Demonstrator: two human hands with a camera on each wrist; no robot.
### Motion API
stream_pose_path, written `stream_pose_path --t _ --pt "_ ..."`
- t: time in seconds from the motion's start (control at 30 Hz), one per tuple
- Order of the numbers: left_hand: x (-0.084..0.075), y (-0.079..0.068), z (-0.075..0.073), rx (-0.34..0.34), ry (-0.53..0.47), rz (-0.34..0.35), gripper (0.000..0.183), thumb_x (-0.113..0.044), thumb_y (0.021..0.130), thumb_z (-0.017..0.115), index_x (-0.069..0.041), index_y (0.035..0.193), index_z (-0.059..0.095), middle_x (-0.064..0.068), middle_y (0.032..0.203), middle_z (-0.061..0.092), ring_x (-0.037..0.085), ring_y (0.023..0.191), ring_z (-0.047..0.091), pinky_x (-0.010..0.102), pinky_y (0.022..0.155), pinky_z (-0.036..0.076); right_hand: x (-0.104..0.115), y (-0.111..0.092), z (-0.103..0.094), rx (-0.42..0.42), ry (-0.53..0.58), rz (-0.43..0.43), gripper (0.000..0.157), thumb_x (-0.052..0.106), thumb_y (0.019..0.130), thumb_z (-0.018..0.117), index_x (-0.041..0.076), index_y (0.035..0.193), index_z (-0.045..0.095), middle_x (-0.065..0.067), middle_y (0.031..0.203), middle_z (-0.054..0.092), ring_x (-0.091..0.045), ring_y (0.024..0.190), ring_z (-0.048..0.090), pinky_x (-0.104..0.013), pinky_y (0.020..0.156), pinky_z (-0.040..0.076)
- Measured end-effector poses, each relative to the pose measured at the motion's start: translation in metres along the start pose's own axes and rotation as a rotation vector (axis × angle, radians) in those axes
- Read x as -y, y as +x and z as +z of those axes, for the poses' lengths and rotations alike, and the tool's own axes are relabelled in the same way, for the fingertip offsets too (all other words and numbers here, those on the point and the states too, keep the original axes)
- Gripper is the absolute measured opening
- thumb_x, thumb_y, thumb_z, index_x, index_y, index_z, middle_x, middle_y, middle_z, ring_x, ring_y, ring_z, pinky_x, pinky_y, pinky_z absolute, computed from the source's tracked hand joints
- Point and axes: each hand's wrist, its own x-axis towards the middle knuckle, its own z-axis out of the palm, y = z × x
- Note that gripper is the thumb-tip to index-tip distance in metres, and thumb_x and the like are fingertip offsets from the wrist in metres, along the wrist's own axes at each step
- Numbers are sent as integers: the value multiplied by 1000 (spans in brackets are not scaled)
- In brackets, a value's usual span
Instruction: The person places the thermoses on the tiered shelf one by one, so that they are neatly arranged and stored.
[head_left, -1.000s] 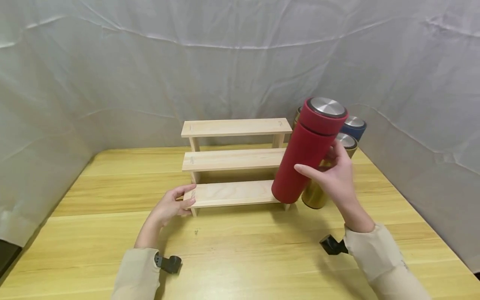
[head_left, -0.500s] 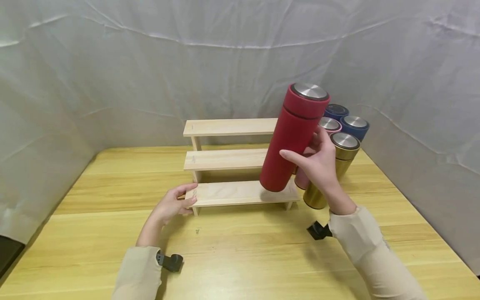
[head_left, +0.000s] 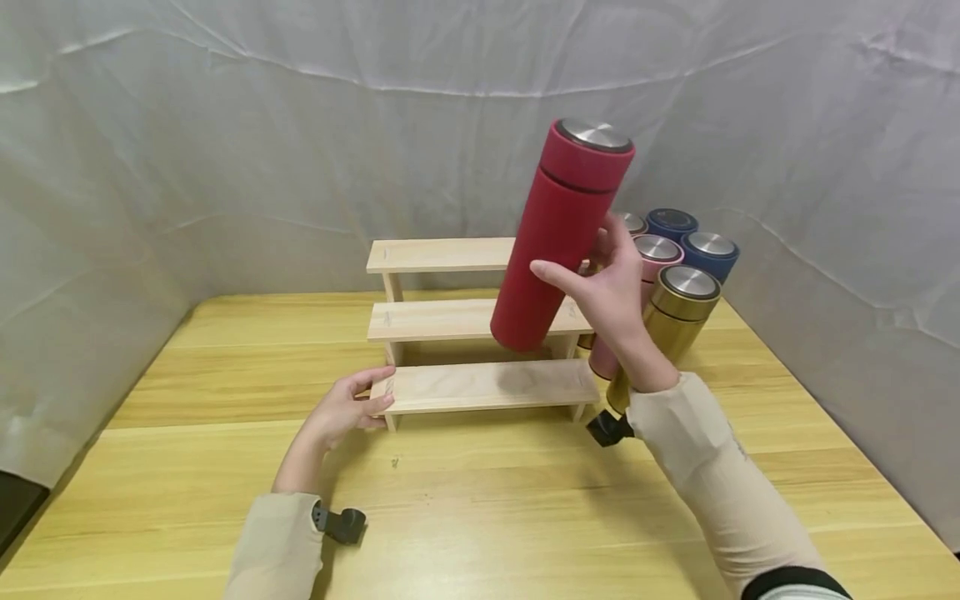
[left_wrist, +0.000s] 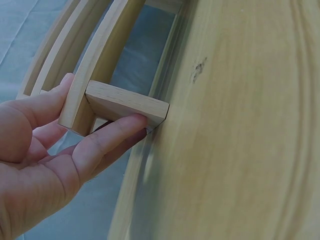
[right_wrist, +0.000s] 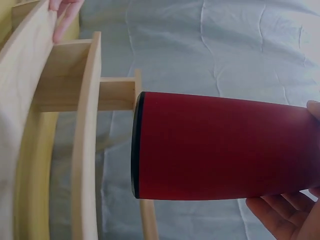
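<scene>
My right hand (head_left: 611,287) grips a red thermos flask (head_left: 558,229) with a steel-topped lid, thumb on the near side and fingers behind. The flask is tilted, its lid leaning to the right, and hangs in front of the upper tiers of a three-step wooden rack (head_left: 480,387). In the right wrist view the dark-rimmed base of the flask (right_wrist: 220,147) points toward the rack's boards. At the rack's left end my left hand (head_left: 348,408) holds the lowest step. The left wrist view shows its thumb on the board (left_wrist: 82,102) and fingers against the leg beneath (left_wrist: 127,102).
Right of the rack stand several more flasks: a gold one (head_left: 678,321) in front, a pink one (head_left: 654,254), and blue ones (head_left: 708,254) behind. A grey cloth (head_left: 450,150) hangs around the wood-grain table (head_left: 465,517).
My right hand has carried the red flask left and upward, away from the other flasks, uncovering the pink and gold ones. My left hand has stayed on the rack's lowest step.
</scene>
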Motion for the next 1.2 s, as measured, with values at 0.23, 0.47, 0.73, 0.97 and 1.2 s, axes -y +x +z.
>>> stream_pose_path --t 0.23,0.47,0.73,0.97,1.2 --pt "1 0 -1 1 2 1 52 -2 88 54 3 135 32 28 137 22 31 102 48 42 83 48 -6 24 16 11 79 -40 63 16 65 79 8 120 49 -8 102 60 -21 86 55 -34 74 48" --pt "0 0 -1 -5 -10 -2 52 -2 88 54 3 135 32 28 137 22 32 104 47 42 83 48 26 32 39 -12 61 11 54 3 71 71 -2 118 47 -15 101 58 -23 83 56 -32 74 50" --pt "2 -1 0 -5 -18 -3 53 -3 87 55 1 135 33 27 138 21 34 105 46 42 82 49 24 50 63 -13 77 21 57 4 72 71 -4 121 44 -16 101 58 -24 85 57 -31 76 50" --pt "2 -3 0 -6 -21 5 52 -2 88 54 2 135 33 26 139 18 38 108 45 42 81 49 22 64 82 16 84 37 60 6 73 71 -2 124 41 -14 105 57 -23 90 56 -28 78 50" --pt "1 -4 4 7 -34 14 52 -2 88 54 4 135 32 29 141 9 42 111 40 44 82 48 20 71 95 36 31 67 60 6 75 70 -2 127 39 -14 107 56 -21 91 55 -25 78 48"
